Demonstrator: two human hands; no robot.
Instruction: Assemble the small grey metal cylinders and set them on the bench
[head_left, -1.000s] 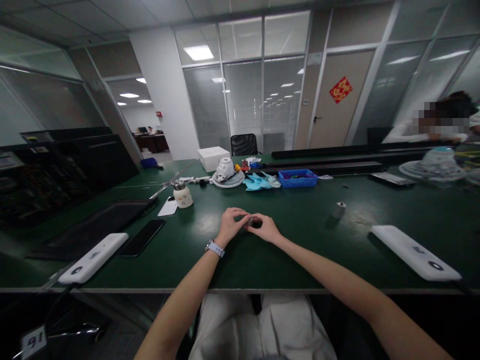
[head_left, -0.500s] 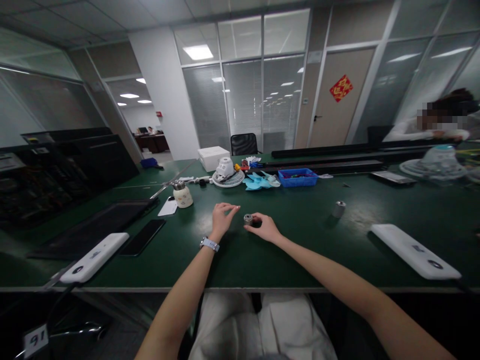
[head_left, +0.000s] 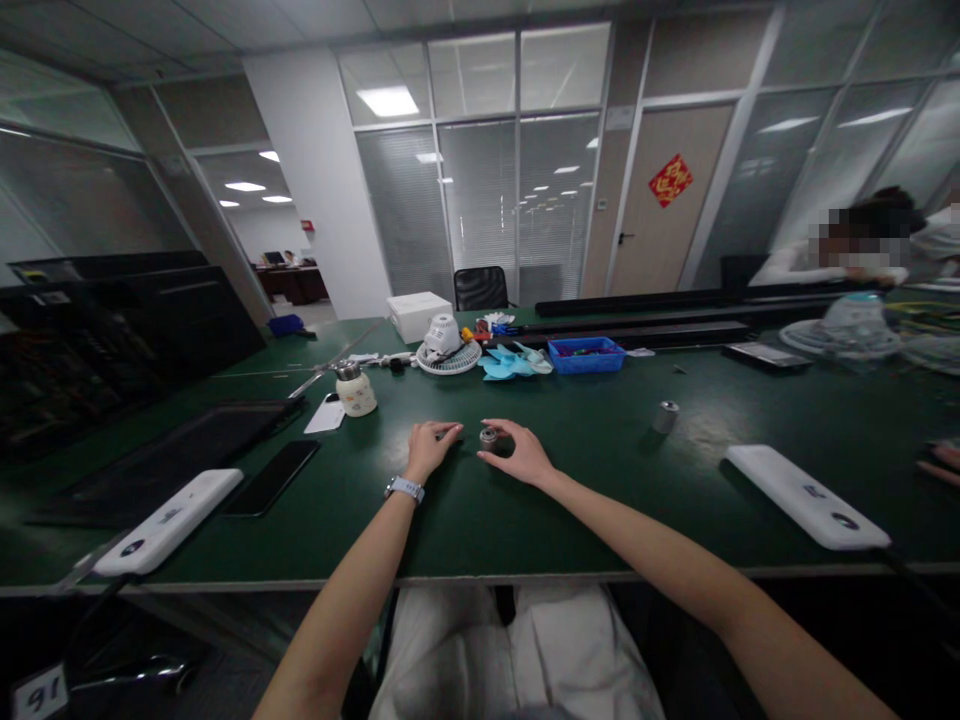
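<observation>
A small metal cylinder [head_left: 488, 441] with a round opening in its top stands upright on the green table. My right hand [head_left: 521, 455] curves around it from the right, thumb at the near side and fingers at the far side. These fingers are spread apart, with a gap between the palm and the cylinder; whether a fingertip touches it I cannot tell. Just left of the cylinder, my left hand [head_left: 429, 448] is closed in a pinch low over the table. Something small and dark seems to show at its fingertips, too small to name. A second metal cylinder [head_left: 665, 416] stands farther right.
White power banks or similar slabs [head_left: 810, 497] lie at both sides. A dark phone [head_left: 274, 478], a cream bottle [head_left: 355, 390], a fan part [head_left: 448, 352], light-blue fan blades [head_left: 514, 361] and a blue tray [head_left: 587, 355] surround the work area. Another person sits far right.
My left hand has lowered toward the table, its fingers now pointing down more. My right hand's fingers have spread wider around the metal cylinder. The view has shifted slightly right.
</observation>
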